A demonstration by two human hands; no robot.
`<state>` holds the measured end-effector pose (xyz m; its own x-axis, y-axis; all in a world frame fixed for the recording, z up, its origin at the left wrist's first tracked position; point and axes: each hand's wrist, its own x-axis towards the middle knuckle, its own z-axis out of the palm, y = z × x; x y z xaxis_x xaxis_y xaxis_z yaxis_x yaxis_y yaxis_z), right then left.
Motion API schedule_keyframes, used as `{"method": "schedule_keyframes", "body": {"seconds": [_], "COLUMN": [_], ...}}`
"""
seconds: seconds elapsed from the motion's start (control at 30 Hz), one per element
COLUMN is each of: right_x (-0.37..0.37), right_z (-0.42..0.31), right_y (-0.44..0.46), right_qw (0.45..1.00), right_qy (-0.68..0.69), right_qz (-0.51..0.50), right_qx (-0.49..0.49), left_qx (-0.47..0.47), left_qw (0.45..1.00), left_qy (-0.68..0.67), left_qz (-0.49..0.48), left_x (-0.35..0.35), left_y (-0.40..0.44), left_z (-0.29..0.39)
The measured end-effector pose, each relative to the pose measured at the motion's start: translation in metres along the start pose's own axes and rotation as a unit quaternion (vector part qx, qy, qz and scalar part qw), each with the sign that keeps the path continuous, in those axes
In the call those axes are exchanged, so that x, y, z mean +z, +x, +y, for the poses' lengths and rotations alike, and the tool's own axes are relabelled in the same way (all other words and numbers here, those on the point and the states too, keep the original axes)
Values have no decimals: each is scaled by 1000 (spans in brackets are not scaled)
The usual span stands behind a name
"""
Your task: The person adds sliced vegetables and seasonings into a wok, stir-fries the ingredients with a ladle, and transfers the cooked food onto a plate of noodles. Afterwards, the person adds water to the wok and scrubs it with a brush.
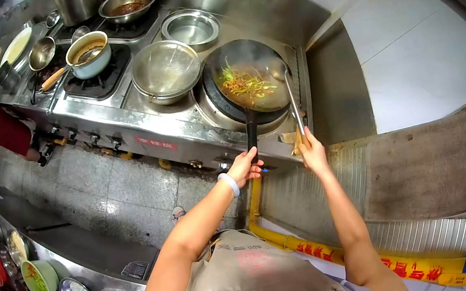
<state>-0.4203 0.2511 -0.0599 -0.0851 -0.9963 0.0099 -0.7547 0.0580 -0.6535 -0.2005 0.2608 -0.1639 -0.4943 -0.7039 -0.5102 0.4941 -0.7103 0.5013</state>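
- Left hand (244,168): centre of the frame, fingers closed round the lower end of the black handle (252,133) of the wok (237,50). This grip presumably steadies the pan while keeping the fingers away from the hot metal.
- Right hand (313,153): just right of centre, gripping the ladle (294,103) low on its handle. The low hold probably serves reach and distance from the heat.
- Ladle: long axis nearly upright in the frame, tipped slightly left at the top; its bowl end points up the frame and lies inside the wok's right side.
- Wok: right of upper centre, over the burner ring (205,102). Its handle points down the frame toward the person, long axis close to vertical, apparently so that it meets the left hand.
- Contents: green and reddish-brown strips (247,84), gathered mid-wok; haze above suggests heat.
- Adjoining, left of the wok: wire-mesh strainer (166,67) resting on a vessel; steel basin (166,33) beyond it. Both presumably stand there for easy reach.
- Upper left: white saucepan (91,65), wooden handle pointing lower left.
- Lower left: counter (85,238) bearing a green bowl (51,287).
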Motion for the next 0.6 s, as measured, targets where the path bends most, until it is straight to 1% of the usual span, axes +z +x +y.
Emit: {"method": "schedule_keyframes", "body": {"seconds": [0.03, 0.07, 0.1, 0.17, 0.23, 0.3, 0.37, 0.43, 0.5, 0.6], "right_x": [5, 16, 14, 7, 2, -1, -11, -22, -25, -18], "right_z": [-16, -16, -23, -35, -48, -47, -51, -58, -59, -49], "right_y": [8, 19, 26, 28, 14, -10, -29, -46, -53, -44], "right_qw": [974, 940, 941, 856, 866, 935, 936, 947, 949, 966], "right_qy": [116, 254, 255, 416, 399, 263, 266, 239, 229, 138], "right_qz": [-73, -83, -84, -166, -173, -165, -162, -171, -165, -187], "right_qx": [180, 213, 208, 257, 245, 170, 163, 131, 141, 112], "left_qx": [3, -1, -5, -9, -4, -5, 0, 0, 0, 7], "left_qw": [1000, 1000, 1000, 999, 1000, 999, 1000, 1000, 1000, 1000], "left_qy": [1, 4, 6, 1, -8, -16, -24, -25, -28, -29], "left_qz": [2, 13, 24, 32, 27, 28, 4, 6, 8, -1], "left_x": [2, 5, 7, 5, 4, 3, -3, -4, -4, -4], "left_y": [-3, -7, -8, -6, -8, -12, -9, -5, -5, -7], "left_z": [2, 3, 4, -1, 0, -1, -3, -4, -5, -6]}}
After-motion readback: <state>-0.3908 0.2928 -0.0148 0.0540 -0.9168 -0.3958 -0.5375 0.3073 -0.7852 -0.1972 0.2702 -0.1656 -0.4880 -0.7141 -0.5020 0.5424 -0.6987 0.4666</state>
